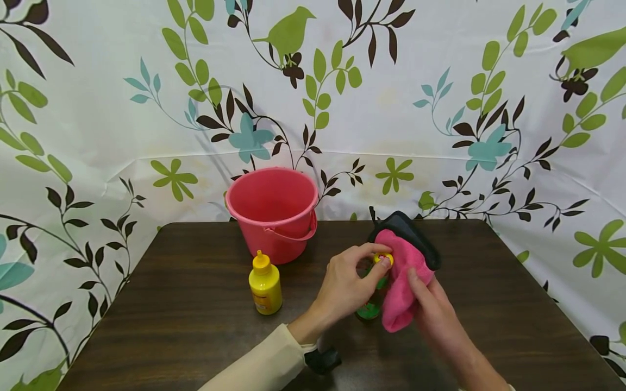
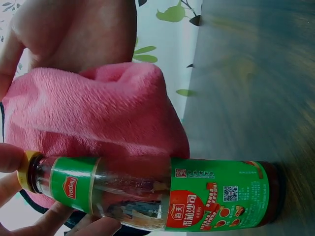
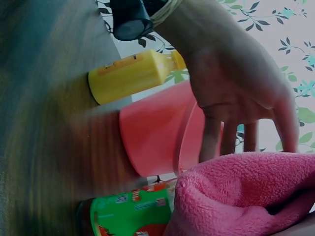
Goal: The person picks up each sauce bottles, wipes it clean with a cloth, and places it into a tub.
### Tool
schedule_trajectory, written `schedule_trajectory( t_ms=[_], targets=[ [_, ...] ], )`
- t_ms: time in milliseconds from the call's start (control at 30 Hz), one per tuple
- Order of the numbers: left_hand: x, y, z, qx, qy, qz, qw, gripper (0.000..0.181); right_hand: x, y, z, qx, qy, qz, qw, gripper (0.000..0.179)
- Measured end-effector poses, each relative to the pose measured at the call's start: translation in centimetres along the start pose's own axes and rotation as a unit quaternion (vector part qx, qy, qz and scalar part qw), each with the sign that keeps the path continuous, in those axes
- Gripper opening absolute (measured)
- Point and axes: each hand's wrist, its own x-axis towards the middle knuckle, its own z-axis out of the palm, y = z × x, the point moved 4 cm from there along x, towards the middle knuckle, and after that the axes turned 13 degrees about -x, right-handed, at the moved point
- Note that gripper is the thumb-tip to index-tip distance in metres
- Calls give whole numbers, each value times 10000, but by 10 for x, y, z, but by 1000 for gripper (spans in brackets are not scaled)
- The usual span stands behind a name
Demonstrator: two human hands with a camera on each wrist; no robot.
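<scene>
The left hand pinches the green-labelled bottle by its yellow cap; the right hand grips a pink cloth beside that bottle (bucket behind-left of it)

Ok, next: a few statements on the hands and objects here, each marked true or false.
1. The left hand pinches a yellow cap. True.
2. The pink bucket stands upright on the table. True.
3. The right hand grips the pink bucket. False: the right hand holds the pink cloth.
4. The yellow bottle lies on its side. False: the yellow bottle stands upright.
5. The green-labelled bottle is inside the pink bucket. False: the green-labelled bottle is outside it.
</scene>
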Motion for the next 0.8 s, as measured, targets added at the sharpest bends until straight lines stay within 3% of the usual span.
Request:
schedule_trajectory(
  t_ms=[367, 800],
  targets=[
    [-1, 2, 2, 441, 303, 392, 9978, 22, 7, 6, 17, -590, -255, 542, 9965, 57],
    [0, 0, 2, 278, 187, 346, 9988, 24, 15, 33, 20, -921, -276, 824, 9920, 53]
  ],
)
